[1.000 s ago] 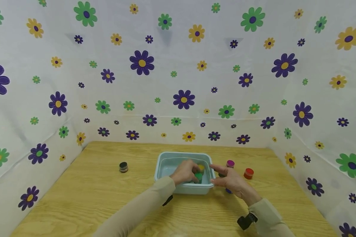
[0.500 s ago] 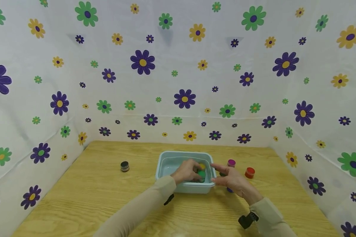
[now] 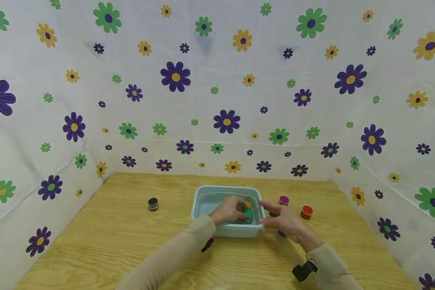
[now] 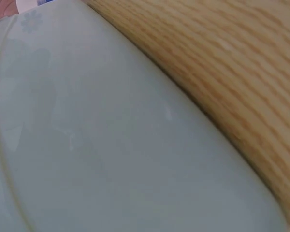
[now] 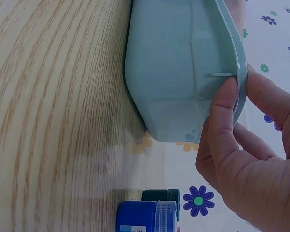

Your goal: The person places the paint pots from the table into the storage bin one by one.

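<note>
Long beige slvs (image 3: 170,253); boxy blk wrist cam (image 3: 302,272) at R cuff (image 3: 320,253), blk pc. (image 3: 207,245) at L.

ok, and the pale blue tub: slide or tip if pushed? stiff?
The pale blue tub likely slides rather than tips: it's low and wide on the table. It looks like smooth moulded plastic, so probably light and fairly stiff, perhaps flexing slightly where the right hand grips it. The green-lidded jar inside may shift if jolted.
</note>
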The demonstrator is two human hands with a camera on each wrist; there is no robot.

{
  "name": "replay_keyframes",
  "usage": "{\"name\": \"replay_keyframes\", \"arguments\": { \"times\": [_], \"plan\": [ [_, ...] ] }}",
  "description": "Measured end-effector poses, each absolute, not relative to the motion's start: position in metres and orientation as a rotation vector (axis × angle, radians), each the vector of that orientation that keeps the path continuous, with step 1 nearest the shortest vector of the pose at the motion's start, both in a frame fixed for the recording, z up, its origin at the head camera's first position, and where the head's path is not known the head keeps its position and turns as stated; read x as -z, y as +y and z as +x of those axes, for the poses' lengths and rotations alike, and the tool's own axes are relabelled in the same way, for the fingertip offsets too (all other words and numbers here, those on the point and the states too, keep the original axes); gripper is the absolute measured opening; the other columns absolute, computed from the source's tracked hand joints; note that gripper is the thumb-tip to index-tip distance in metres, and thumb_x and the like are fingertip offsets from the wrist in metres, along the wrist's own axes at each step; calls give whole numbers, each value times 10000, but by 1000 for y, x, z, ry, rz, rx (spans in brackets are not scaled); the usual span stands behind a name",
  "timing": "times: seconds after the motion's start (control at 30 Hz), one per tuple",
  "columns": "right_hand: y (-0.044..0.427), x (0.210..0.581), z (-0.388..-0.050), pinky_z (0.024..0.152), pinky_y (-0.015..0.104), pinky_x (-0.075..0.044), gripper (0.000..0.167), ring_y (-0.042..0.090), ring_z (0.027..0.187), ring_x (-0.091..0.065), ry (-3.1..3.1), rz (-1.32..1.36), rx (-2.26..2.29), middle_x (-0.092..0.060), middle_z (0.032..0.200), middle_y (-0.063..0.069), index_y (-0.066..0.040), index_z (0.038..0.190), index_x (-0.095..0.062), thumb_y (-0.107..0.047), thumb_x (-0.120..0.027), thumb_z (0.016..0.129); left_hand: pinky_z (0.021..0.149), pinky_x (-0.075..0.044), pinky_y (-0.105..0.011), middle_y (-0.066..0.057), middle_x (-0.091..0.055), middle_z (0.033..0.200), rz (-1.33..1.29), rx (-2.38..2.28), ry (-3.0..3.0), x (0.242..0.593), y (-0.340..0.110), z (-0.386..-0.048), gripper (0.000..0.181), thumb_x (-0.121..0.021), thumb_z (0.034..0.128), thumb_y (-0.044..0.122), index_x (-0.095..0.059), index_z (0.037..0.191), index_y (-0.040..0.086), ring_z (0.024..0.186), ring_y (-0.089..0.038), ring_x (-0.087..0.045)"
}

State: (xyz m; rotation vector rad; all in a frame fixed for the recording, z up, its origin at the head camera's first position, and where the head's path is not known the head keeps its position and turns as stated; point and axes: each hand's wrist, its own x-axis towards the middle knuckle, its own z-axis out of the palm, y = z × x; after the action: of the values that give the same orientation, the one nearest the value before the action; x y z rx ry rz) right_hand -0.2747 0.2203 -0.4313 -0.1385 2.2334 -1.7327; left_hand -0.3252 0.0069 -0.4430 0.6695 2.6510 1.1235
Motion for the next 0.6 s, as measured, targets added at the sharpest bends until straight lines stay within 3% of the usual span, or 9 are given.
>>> {"name": "replay_keyframes", "arguments": {
  "times": [0.3, 0.6],
  "plan": [
    [221, 432, -275, 918, 367, -577, 687, 461, 1374, -369, 2243, -133, 1727, -291, 1569, 233, -71, 1467, -449, -137, -756, 856, 772, -591, -285, -101, -734, 966, 673, -1194, 2621, 444, 8, -327, 218, -708, 860, 1, -709, 1078, 3, 851, -155, -682],
    [221, 431, -275, 942, 373, -567, 687, 488, 1407, -292, 2225, -132, 1729, -280, 1577, 223, -67, 1472, -439, -136, -750, 863, 759, -593, -275, -101, -730, 1019, 647, -1335, 2578, 442, 2, -328, 255, -702, 876, 37, -686, 1124, -18, 904, -176, -684]
  ]
}}
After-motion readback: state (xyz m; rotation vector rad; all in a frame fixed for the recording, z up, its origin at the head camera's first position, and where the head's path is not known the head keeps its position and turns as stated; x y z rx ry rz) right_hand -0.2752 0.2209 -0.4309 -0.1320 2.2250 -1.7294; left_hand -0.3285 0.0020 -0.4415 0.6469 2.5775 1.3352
